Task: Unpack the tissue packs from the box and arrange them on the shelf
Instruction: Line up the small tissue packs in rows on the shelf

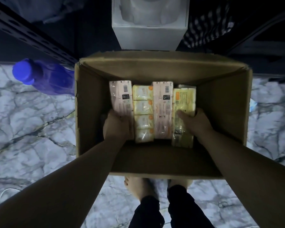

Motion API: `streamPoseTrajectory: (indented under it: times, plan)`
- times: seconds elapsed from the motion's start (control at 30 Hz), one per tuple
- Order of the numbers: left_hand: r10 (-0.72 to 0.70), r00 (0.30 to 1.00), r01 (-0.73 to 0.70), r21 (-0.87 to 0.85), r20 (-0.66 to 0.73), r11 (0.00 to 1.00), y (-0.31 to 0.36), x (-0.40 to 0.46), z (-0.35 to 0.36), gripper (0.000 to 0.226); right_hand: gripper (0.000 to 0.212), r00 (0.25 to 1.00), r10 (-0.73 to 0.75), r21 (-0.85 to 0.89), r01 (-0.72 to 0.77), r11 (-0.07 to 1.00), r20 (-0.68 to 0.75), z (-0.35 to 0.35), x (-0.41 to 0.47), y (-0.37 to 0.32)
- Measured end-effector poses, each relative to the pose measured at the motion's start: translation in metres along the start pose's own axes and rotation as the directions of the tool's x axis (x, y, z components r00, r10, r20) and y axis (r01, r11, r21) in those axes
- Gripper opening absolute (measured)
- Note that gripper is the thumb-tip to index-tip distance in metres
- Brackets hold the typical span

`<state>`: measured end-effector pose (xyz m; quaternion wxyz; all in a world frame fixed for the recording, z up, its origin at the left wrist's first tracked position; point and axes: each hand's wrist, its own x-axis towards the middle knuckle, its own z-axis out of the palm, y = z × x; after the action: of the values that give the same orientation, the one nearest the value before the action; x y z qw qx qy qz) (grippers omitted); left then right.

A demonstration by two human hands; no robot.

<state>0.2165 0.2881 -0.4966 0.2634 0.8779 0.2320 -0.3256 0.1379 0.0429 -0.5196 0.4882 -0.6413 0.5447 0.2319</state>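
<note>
Pink, yellow packs (152,111); blue bottle (44,76)

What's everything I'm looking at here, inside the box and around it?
Cardboard box: one, brown, open, on the floor in front of the person.
Pink tissue packs: two, long, first and third in the row inside the box.
Yellow tissue packs: a column of small ones second in the row, plus a long one at the right end.
Bottle: one, blue with blue cap, left of the box.
White container: one, beyond the box.
Floor: white marble with dark veins.
Shelf frame: dark metal, upper left.
Left hand: on the left pink pack.
Right hand: on the long yellow pack.
Feet: bare, below the box.
</note>
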Motion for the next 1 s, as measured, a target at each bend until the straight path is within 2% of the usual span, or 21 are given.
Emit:
streamPoseTrajectory:
  times: [0.07,0.13,0.2,0.3,0.37,0.47,0.57,0.63,0.7,0.73,0.83,0.87,1.0]
  plan:
    - [-0.028,1.0,0.028,-0.06,0.0,0.998,0.003,-0.001,-0.001,0.051,0.055,1.0,-0.005,0.003,0.004,1.0,0.028,-0.001,-0.002,0.001]
    - [-0.07,0.997,0.071,-0.138,0.015,0.988,0.009,-0.001,-0.006,0.057,0.061,0.999,-0.024,0.004,0.024,1.0,0.03,-0.002,-0.004,0.0]
    - [-0.066,0.997,0.07,-0.13,0.041,0.989,0.009,0.0,-0.011,0.059,0.068,0.999,-0.048,-0.006,0.048,0.999,0.021,-0.005,-0.008,-0.004]
    - [-0.016,0.999,0.018,-0.054,0.037,0.998,0.005,-0.009,-0.022,0.051,0.067,0.994,-0.107,-0.04,0.106,0.994,-0.004,-0.012,-0.018,-0.008]
    - [0.033,0.999,-0.032,-0.089,0.02,0.996,0.004,-0.024,-0.031,0.041,0.069,0.983,-0.18,-0.065,0.178,0.982,-0.029,-0.018,-0.035,-0.011]
    - [0.095,0.995,-0.099,-0.135,-0.038,0.986,0.011,-0.06,-0.054,0.046,0.077,0.955,-0.293,-0.066,0.29,0.955,-0.044,-0.025,-0.078,-0.025]
    - [0.177,0.983,-0.183,-0.268,-0.046,0.946,0.021,-0.103,-0.082,0.042,0.057,0.926,-0.378,-0.036,0.377,0.926,-0.012,-0.037,-0.131,-0.043]
    - [0.206,0.978,-0.198,-0.359,-0.018,0.912,0.029,-0.132,-0.105,0.051,0.049,0.913,-0.408,0.006,0.408,0.913,0.0,-0.049,-0.166,-0.056]
    - [0.242,0.97,-0.211,-0.424,0.02,0.881,0.039,-0.16,-0.133,0.074,0.054,0.909,-0.417,0.06,0.416,0.907,0.008,-0.064,-0.201,-0.071]
    - [0.267,0.963,-0.224,-0.438,0.039,0.871,0.044,-0.175,-0.148,0.075,0.056,0.906,-0.423,0.081,0.421,0.903,0.014,-0.072,-0.219,-0.077]
    - [0.33,0.94,-0.263,-0.429,0.089,0.864,0.06,-0.222,-0.198,0.028,0.063,0.886,-0.463,0.127,0.458,0.88,0.014,-0.1,-0.278,-0.096]
    - [0.346,0.934,-0.273,-0.439,0.093,0.856,0.065,-0.24,-0.215,0.021,0.063,0.879,-0.477,0.129,0.471,0.872,0.015,-0.111,-0.299,-0.102]
    - [0.409,0.909,-0.321,-0.484,0.084,0.814,0.077,-0.301,-0.279,0.021,0.065,0.848,-0.529,0.152,0.519,0.841,0.029,-0.15,-0.387,-0.129]
